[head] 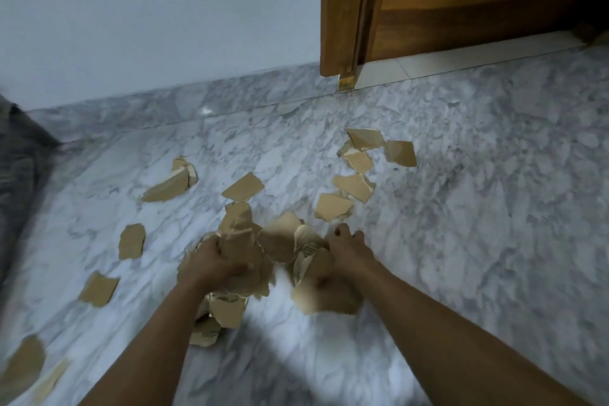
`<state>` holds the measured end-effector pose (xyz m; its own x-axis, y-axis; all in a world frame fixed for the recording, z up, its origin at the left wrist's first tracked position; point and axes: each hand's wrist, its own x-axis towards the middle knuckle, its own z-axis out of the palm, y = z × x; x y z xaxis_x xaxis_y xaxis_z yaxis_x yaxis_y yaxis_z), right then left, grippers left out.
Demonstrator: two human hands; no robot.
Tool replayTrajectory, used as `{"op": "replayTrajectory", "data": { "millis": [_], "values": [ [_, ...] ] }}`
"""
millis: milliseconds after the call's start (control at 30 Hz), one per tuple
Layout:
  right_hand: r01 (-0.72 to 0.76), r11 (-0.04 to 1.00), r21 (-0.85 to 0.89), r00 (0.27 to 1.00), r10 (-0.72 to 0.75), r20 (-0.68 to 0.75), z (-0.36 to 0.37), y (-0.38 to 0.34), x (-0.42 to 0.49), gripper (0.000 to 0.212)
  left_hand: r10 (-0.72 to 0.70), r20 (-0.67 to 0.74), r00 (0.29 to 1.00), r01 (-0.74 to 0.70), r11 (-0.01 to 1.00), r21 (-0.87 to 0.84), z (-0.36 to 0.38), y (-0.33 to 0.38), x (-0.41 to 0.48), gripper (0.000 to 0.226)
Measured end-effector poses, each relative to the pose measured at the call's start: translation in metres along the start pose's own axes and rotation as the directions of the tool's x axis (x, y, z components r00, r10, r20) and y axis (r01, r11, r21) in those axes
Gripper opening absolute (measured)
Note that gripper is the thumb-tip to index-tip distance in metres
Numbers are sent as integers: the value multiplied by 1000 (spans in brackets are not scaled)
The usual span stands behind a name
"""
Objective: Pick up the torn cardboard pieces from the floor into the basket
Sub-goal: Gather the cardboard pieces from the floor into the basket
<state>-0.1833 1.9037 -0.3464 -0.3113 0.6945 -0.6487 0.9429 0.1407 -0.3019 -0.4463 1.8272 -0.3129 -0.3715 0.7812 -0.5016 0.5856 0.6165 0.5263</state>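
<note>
On floor [461, 208], left hand [211, 265] clutches cardboard pieces [280, 242]; right hand [346, 250] apparently likewise

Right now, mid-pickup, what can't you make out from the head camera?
Basket: nowhere in the head view.
Right hand: whether its fingers grip the cardboard pieces; hidden under the hand, motion-blurred.
Bottom-left pieces: blurred, cut by the frame edge.
Grey shape at left edge: blurred, cut off, unidentifiable.

Blurred cardboard pieces [23, 362] (edge-cropped, bottom-left)
</note>
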Motion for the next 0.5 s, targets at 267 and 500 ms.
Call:
{"op": "replayTrajectory", "data": {
  "millis": [267, 500],
  "values": [
    [2, 991, 136, 1000, -4, 7, 5, 5, -3, 89, -29, 4, 1000, 30, 987, -159, 7, -4, -3, 51],
    [171, 747, 643, 983, -88, -159, -7, 41, -27, 76, 12, -139, 990, -47, 967, -249, 5, 11, -10, 49]
  ]
}}
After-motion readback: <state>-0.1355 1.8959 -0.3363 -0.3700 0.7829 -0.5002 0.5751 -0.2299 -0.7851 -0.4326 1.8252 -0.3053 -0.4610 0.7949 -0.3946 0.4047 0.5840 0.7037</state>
